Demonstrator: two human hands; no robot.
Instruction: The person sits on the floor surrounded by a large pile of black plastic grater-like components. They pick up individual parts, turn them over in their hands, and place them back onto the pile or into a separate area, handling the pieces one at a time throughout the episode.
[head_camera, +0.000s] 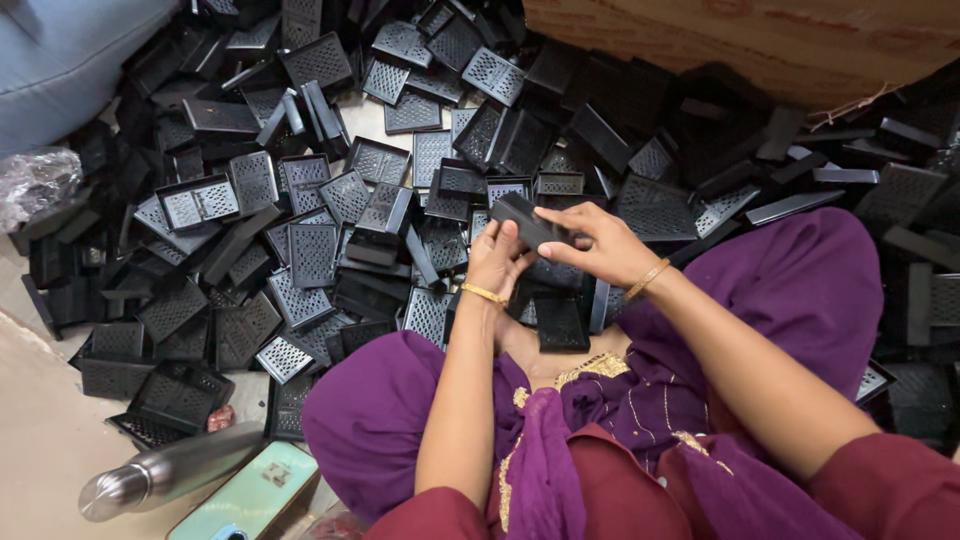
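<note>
Both hands at frame centre on one black plastic tray (527, 222) – left hand (497, 262) w/ fingers wrapped under its lower end, right hand (597, 243) w/ fingers closed over its top edge. Tray is tilted, held above the lap. Pile of perforated black trays (300, 200) covers floor across upper frame. Steel bottle (165, 470) & phone (250, 497) lie lower left – cardboard box (740, 40) upper right.
</note>
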